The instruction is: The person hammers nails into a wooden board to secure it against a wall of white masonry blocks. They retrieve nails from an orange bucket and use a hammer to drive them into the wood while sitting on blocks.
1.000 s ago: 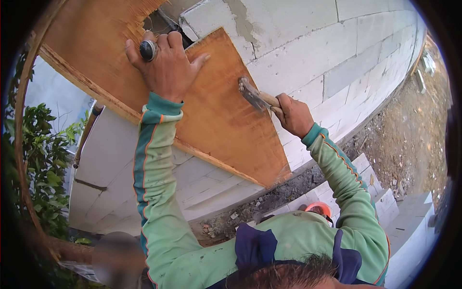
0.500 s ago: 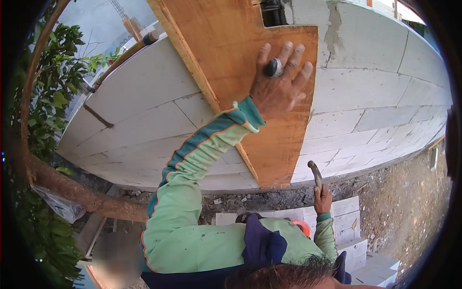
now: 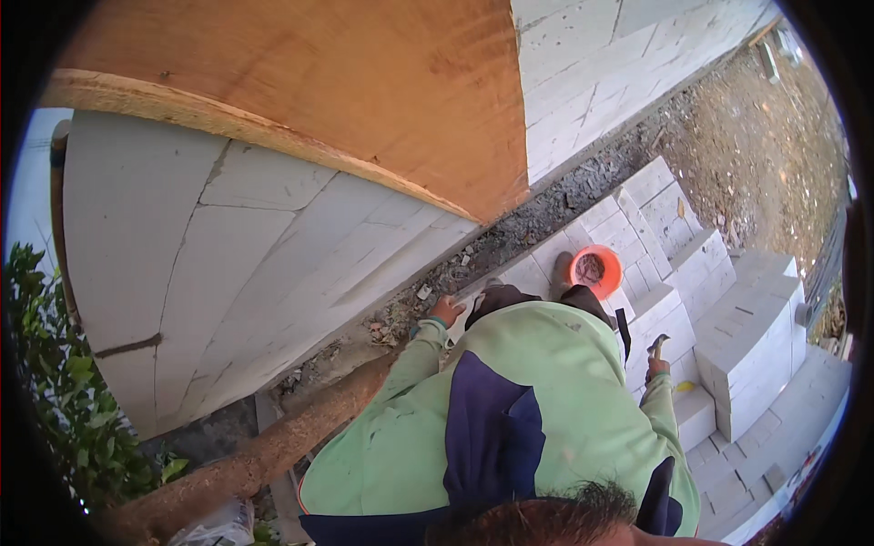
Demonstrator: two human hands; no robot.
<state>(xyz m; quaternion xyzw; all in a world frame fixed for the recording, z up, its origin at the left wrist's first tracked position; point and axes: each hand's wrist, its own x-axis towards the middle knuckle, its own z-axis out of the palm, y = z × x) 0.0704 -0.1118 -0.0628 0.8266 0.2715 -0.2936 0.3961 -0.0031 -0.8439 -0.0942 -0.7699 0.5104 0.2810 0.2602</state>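
Note:
My right hand (image 3: 656,368) is closed around a hammer (image 3: 658,345), held low at my right side above the stacked blocks. Its metal head sticks up past my fist. My left hand (image 3: 446,311) hangs beside my left hip, off the wall, with its fingers partly apart and no object visible in it. Ahead of me an orange-brown plywood panel (image 3: 364,82) stands against the wall of pale blocks (image 3: 246,237). A wooden batten (image 3: 273,132) runs along the panel's left edge.
Pale blocks (image 3: 756,337) are stacked in steps on my right. An orange bucket (image 3: 596,271) with some contents stands by my feet. A thick tree trunk (image 3: 273,450) slants across the lower left, near leaves (image 3: 68,391). Rubble (image 3: 423,291) lines the wall's base.
My left hand has come off the plywood panel and dropped to my side. The hammer, still in my right hand, is lower and further right. My view has turned and tilted down, showing the bucket.

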